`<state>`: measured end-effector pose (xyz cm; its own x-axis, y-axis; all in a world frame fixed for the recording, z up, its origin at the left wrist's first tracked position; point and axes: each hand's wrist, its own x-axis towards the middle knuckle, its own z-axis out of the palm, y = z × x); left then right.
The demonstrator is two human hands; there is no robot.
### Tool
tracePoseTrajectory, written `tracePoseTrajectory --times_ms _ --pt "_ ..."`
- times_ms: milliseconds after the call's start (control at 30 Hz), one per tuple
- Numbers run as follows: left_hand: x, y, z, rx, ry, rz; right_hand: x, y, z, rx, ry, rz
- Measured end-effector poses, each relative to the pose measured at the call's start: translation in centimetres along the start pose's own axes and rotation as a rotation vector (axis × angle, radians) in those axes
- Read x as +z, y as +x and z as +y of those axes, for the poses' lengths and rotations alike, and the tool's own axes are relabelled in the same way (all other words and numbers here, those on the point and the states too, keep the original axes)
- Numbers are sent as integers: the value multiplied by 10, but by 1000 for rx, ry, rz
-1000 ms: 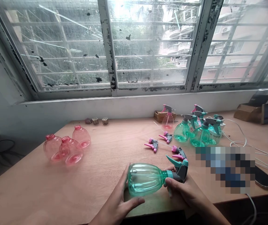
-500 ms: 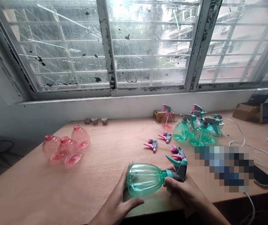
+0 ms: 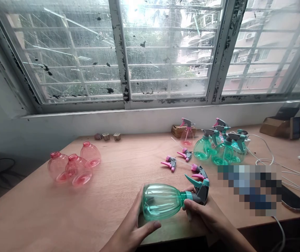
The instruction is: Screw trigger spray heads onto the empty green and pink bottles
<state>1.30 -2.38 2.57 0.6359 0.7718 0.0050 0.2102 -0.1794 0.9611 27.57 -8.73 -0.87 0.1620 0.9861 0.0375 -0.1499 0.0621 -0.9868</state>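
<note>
A clear green spray bottle (image 3: pixel 162 202) lies on its side in the air near the table's front edge, its grey and teal trigger head (image 3: pixel 201 190) pointing right. My left hand (image 3: pixel 136 220) cups its base end, thumb below and fingers hidden behind. Around the neck and collar, my right hand (image 3: pixel 202 210) is closed, thumb in front. Just beyond lie loose pink and grey spray heads: one (image 3: pixel 199 172) close behind the trigger, one (image 3: pixel 170 163) farther left, one (image 3: pixel 185 154) farther back.
Three pink bottles without heads (image 3: pixel 78 169) stand at the left. Several green spray bottles (image 3: pixel 222 152) and a pink one (image 3: pixel 187 135) stand at the back right. White cables (image 3: pixel 270 159), a phone (image 3: pixel 295 198) and a blurred patch lie at the right. Small blocks (image 3: pixel 106 137) sit by the wall.
Both hands and the green bottle keep nearly the same place. The view has shifted very slightly.
</note>
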Motion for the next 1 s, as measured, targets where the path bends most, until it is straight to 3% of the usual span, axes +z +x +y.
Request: tracePoseTrajectory --times_ms 167,400,600,867,1000 --pt "4 -1 4 57 -63 -2 1 0 3 -12 15 12" --pt "0 -3 1 -33 -24 -1 0 -1 -1 -12 -24 -7" --pt "3 -1 3 37 -46 30 0 1 0 -38 -19 -21" --pt "1 0 0 -16 -24 33 -1 0 2 -18 -6 -32" --pt "2 0 1 20 13 56 -3 1 2 -25 -32 -31"
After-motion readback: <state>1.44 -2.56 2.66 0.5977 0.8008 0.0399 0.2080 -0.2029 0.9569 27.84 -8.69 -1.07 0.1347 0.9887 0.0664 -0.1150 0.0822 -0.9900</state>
